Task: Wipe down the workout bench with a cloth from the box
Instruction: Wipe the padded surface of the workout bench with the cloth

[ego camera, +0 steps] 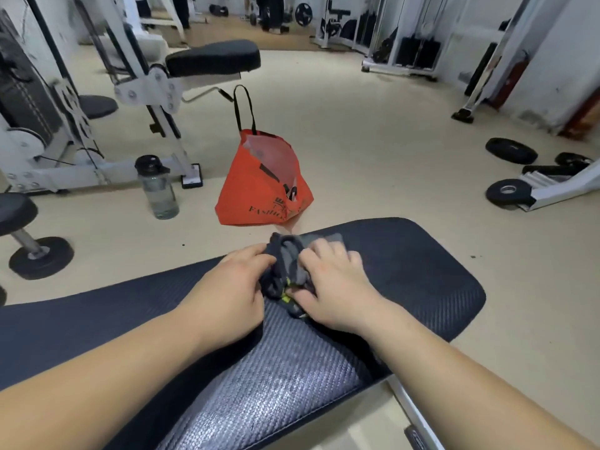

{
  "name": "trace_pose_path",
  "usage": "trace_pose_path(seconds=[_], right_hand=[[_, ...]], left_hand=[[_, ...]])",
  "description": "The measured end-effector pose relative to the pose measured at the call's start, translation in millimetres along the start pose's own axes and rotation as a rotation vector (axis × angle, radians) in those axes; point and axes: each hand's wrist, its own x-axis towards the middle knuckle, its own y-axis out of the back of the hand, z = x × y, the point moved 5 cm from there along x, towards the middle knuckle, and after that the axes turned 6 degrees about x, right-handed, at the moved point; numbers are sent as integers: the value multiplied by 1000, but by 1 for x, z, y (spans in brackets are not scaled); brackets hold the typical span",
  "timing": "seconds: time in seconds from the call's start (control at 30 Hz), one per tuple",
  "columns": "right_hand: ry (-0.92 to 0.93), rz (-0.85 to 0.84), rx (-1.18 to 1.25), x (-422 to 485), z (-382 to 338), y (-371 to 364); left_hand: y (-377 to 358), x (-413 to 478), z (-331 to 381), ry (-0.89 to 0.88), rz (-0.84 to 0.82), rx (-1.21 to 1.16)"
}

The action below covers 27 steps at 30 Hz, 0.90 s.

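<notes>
While both my hands press down on the bench pad (406, 271), a bunched dark grey cloth (287, 264) sits squeezed between them. My left hand (233, 287) has its fingers curled onto the near-left side of the cloth, gripping a fold of it. My right hand (331, 284) lies on top of the cloth's right side, fingers bent over it and a little blurred, thumb tucked against the fabric. A scrap of yellow-green shows in the cloth just under my right thumb. The cloth rests on the pad near its far edge, and the pad's woven black surface runs back under both my forearms.

Just beyond my hands, on the pale floor, stands an orange bag (259, 186) with black handles, its mouth gaping and something pale and flat poking out. To the left of the bag, further left than my left hand, a clear water bottle (157, 186) with a black cap stands upright beside the foot of a white machine (97, 125). Far off to the right of my right hand, black weight plates (511, 151) lie flat on the floor.
</notes>
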Motion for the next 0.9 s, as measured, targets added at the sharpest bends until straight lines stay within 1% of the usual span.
trace_pose_path(seconds=[0.03, 0.07, 0.1, 0.23, 0.33, 0.43, 0.5, 0.57, 0.6, 0.7, 0.8, 0.9], right_hand=[[49, -8, 9, 1, 0, 2], [38, -3, 15, 3, 10, 6], [-16, 15, 23, 5, 26, 10], [-394, 156, 17, 0, 115, 33], [-640, 201, -42, -26, 166, 41], [-781, 213, -83, -53, 186, 47], [-819, 187, -88, -67, 177, 49], [-764, 142, -93, -73, 143, 44], [-688, 113, -99, -74, 117, 40], [-354, 40, -72, -74, 18, 18], [-60, 18, -33, -83, -66, -4], [192, 59, -38, -100, -106, -19]], left_hand=[[-2, 4, 4, -14, -3, 0], [-4, 8, 7, -16, -3, 7], [-5, 11, 9, -10, -5, 19], [-16, 23, 28, -14, -21, 40], [-25, 30, 45, -47, -57, 38], [-30, 29, 58, -60, -59, 13], [-30, 25, 62, -65, -55, 2], [-27, 17, 60, -61, -48, -1], [-24, 13, 57, -56, -40, -1], [-8, -2, 41, -24, 10, 8], [9, -19, 24, 32, 61, 11], [21, -38, 10, 75, 69, 29]])
